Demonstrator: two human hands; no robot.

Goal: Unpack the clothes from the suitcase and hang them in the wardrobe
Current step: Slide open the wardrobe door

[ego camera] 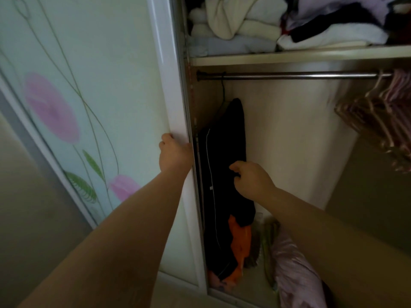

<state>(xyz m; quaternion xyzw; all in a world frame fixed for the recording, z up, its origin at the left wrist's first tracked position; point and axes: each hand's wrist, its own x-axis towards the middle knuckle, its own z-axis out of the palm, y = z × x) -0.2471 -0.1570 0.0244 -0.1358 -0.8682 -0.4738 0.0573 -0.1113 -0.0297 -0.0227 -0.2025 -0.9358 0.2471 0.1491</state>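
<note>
Left hand: my left hand (174,152) is closed round the white frame edge of the pale sliding wardrobe door (100,74), which is printed with pink flowers and green stems.
Right hand: my right hand (251,178) reaches inside the wardrobe, fingers and thumb curled onto the right edge of the long black garment (224,152) with a thin white stripe.
Garment: I see it hanging from a thin dark hanger (223,90) on the round metal rail (289,75) — at the rail's far left, just beside the door frame.
Below: an orange cloth (240,241) and a pale pink fabric bundle (293,270) lie at the wardrobe bottom; the black hem touches the orange.
Above: folded cream and white clothes (233,21) sit on the pale shelf (289,57).
Rail, right end: a bunch of pink hangers (382,112) — blurred.
</note>
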